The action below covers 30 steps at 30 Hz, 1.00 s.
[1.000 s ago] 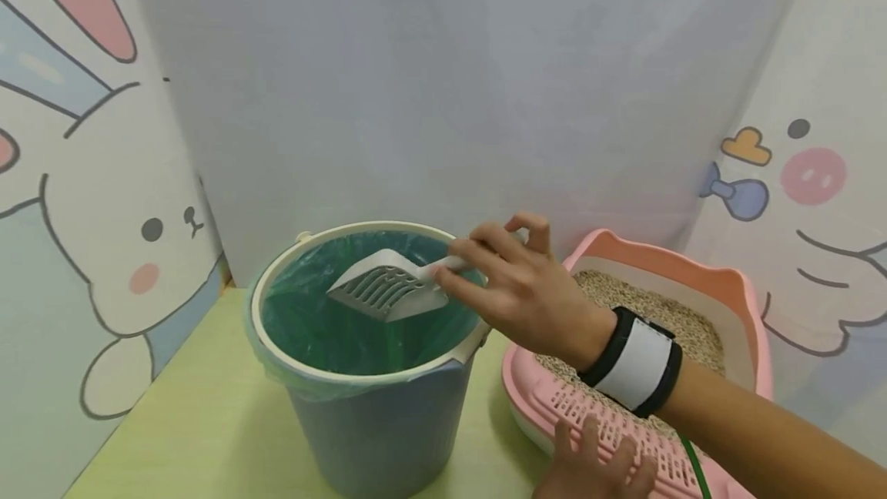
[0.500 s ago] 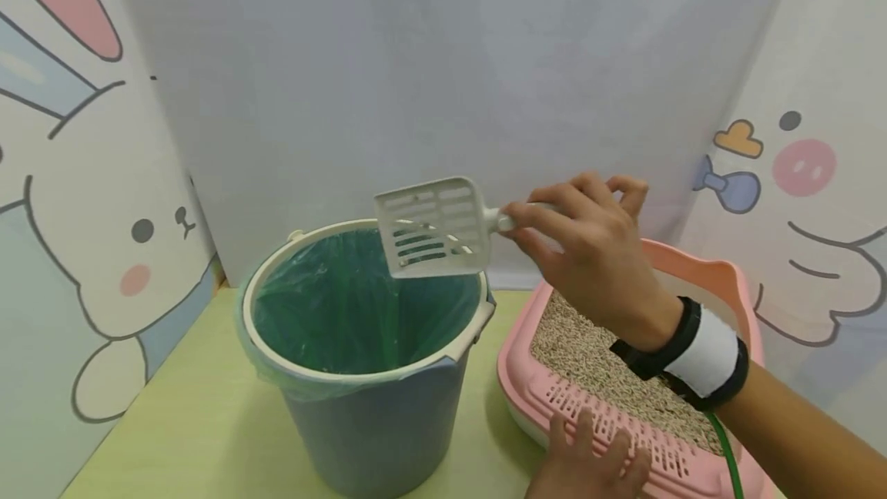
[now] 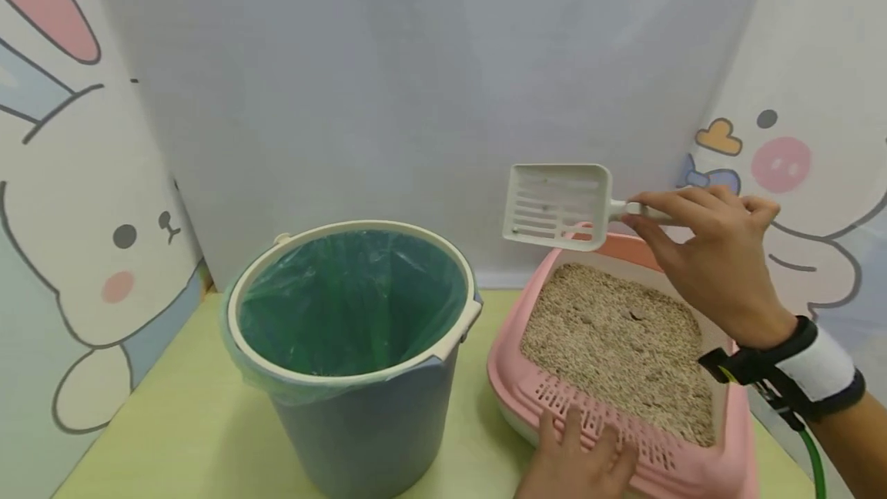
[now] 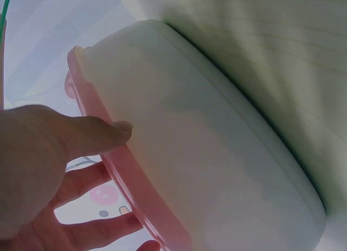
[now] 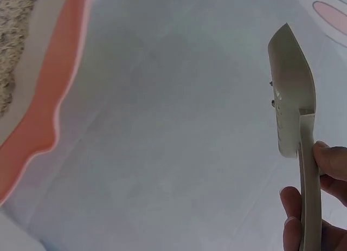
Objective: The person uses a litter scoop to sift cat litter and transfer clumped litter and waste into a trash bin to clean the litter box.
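One slotted litter scoop (image 3: 564, 199), likely light and stiff, is up near the pink litter box (image 3: 511, 364); the right hand (image 3: 714, 252) pinches its handle (image 5: 310, 207) (best spot, I think). The left hand (image 3: 575, 460) grips the box's front edge (image 4: 144, 202).

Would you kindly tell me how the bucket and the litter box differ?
The bucket is tall and bluish; the litter box is lower, pink and white. A green liner lines the bucket, while tan litter lies in the litter box. Both stand open-topped on the table.
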Each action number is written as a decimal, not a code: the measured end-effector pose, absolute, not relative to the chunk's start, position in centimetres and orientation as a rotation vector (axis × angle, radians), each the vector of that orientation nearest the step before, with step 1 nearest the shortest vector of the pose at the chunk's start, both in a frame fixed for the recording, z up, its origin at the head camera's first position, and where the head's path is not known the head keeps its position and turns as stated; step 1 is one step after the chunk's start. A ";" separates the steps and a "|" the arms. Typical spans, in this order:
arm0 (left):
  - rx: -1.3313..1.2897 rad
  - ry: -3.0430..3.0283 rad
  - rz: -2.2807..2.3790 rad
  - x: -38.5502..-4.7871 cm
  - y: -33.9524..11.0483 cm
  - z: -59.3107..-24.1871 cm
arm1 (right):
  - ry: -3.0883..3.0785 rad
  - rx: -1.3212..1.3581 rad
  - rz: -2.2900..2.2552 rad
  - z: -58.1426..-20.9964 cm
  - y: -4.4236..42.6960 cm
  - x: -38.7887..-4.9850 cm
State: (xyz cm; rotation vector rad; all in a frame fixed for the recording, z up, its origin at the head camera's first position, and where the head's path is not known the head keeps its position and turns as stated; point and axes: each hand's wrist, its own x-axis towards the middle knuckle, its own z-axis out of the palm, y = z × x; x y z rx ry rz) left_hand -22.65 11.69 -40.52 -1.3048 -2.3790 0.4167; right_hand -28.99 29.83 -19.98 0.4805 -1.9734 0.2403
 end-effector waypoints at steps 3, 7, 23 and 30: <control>-1.316 -2.410 0.442 -22.6 11.7 -40.4 | -2.015 0.399 0.217 -21.1 32.4 -28.7; -1.302 -2.432 0.430 -22.5 11.7 -40.3 | -2.087 0.278 0.150 -22.6 35.8 -28.5; -1.208 -2.154 0.297 -22.9 11.2 -41.0 | -2.583 -0.068 -0.192 -27.5 45.8 -30.0; -1.202 -2.113 0.271 -22.9 11.3 -41.2 | -2.740 0.023 -0.267 -28.5 46.8 -30.6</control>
